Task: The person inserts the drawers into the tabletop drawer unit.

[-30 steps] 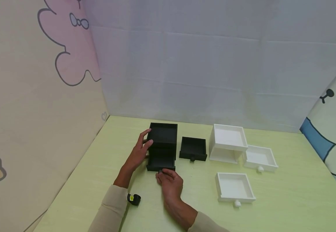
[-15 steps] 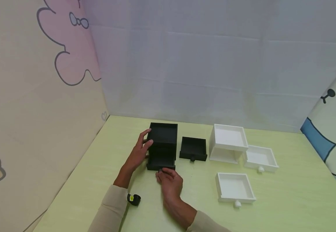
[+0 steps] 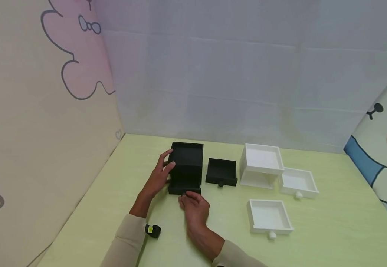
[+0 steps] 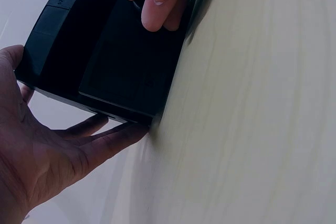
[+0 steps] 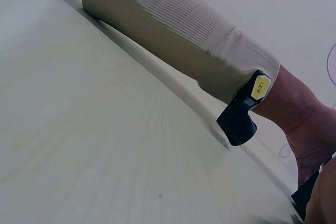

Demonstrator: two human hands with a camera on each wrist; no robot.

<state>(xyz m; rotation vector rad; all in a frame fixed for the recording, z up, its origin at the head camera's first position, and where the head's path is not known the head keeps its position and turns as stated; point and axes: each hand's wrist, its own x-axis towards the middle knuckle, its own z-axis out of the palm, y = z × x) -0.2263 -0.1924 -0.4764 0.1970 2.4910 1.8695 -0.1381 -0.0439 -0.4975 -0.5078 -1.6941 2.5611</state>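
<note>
A black mini drawer cabinet [image 3: 188,154] stands left of centre with an empty upper slot. Its lower drawer [image 3: 184,188] is partly pulled out of the bottom slot. Against the cabinet's left side rests my left hand [image 3: 157,179], fingers spread along the wall and thumb at the top front edge. The left wrist view shows these fingers [image 4: 113,148] fairly straight. My right hand [image 3: 196,211] pinches the round knob [image 3: 184,194] on the lower drawer's front. In the left wrist view its fingertips [image 4: 156,17] cover most of that knob.
Right of the cabinet lies a loose black drawer [image 3: 221,170]. Farther right stands a white cabinet [image 3: 262,163] with an open front, one white drawer [image 3: 298,181] beside it and another white drawer [image 3: 270,216] nearer me. Walls border the pale yellow table [image 3: 343,222] behind and at the sides.
The black lower drawer has slid slightly inward, with my right hand moving along with it. My left hand keeps its place on the cabinet.
</note>
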